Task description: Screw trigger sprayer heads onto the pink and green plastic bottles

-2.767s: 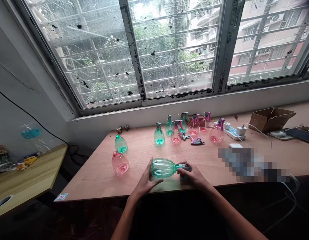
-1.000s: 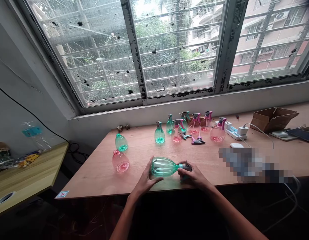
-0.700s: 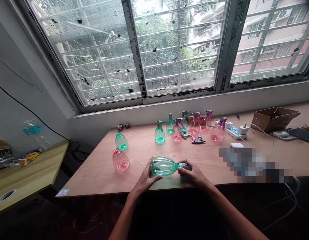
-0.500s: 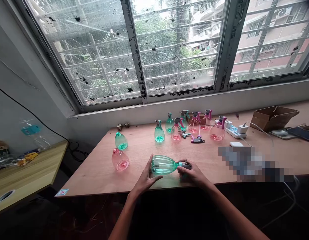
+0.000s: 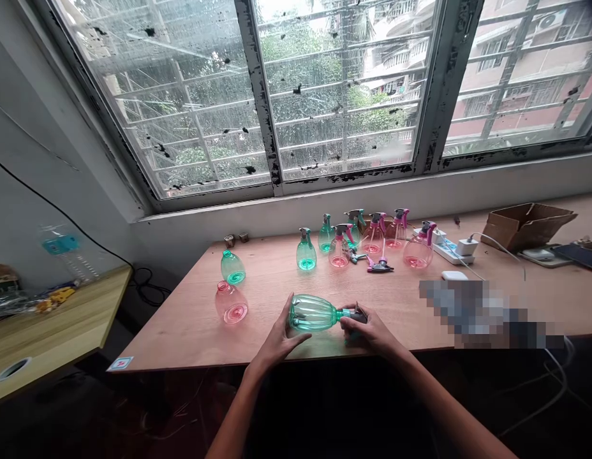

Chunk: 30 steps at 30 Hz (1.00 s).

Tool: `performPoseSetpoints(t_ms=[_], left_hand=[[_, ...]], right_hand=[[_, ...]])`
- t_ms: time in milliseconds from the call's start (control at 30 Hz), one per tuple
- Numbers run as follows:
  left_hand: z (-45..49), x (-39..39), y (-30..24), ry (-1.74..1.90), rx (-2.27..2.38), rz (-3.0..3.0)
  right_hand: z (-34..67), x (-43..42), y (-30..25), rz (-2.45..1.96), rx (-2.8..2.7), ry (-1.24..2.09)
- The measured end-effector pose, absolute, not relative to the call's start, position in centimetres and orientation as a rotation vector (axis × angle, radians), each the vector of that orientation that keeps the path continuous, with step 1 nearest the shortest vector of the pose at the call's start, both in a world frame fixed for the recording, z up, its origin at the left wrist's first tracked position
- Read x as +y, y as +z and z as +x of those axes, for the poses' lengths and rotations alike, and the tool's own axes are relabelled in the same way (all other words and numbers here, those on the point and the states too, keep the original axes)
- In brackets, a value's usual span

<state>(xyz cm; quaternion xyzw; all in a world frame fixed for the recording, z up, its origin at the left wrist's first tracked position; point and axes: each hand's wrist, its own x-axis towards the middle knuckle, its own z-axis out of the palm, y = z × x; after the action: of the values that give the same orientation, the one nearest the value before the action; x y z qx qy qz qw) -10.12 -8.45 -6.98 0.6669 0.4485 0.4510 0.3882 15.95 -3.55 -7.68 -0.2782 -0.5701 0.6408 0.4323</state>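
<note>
A clear green spray bottle [image 5: 315,313] lies sideways between my hands, above the table's front edge. My left hand [image 5: 282,335] cups its base end, fingers behind and thumb below. At the neck, my right hand [image 5: 365,326] grips the dark spray head [image 5: 357,316], which its fingers partly cover. To the left stand an open pink bottle [image 5: 231,305] and an open green bottle [image 5: 233,268], both without spray heads. Beyond my hands are a green spray bottle [image 5: 306,250], a pink spray bottle [image 5: 339,250] and several more. A loose pink-and-black spray head [image 5: 380,265] lies among them.
A power strip [image 5: 451,250] with white plugs sits at the right, near an open cardboard box [image 5: 525,226]. A blurred patch covers something at the front right. Two small brown pots [image 5: 236,240] stand by the wall. A second wooden table [image 5: 76,331] is at the left.
The view has shifted very slightly. Both hands keep the same hold on the green spray bottle, with no clear movement of it.
</note>
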Motion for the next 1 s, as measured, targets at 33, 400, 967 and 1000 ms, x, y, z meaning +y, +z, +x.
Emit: performPoseSetpoints(t_ms=[33,400,967,1000], left_hand=[[-10.07,-8.49,-6.90,1.144,1.122,1.690],[-9.93,-8.63,-6.27,1.123,1.185,1.712],[-10.04,-8.51,-6.97,1.149,1.160,1.675],[-9.98,-8.58,-6.87,1.147,1.164,1.679]], right_hand=[[15.97,-3.53,-7.73,-0.692,-1.421,1.600],[15.97,-3.49,-7.96,-0.704,-1.401,1.593],[15.89,-3.44,-8.30,-0.690,-1.397,1.598],[15.89,-3.47,-8.25,-0.694,-1.400,1.590]])
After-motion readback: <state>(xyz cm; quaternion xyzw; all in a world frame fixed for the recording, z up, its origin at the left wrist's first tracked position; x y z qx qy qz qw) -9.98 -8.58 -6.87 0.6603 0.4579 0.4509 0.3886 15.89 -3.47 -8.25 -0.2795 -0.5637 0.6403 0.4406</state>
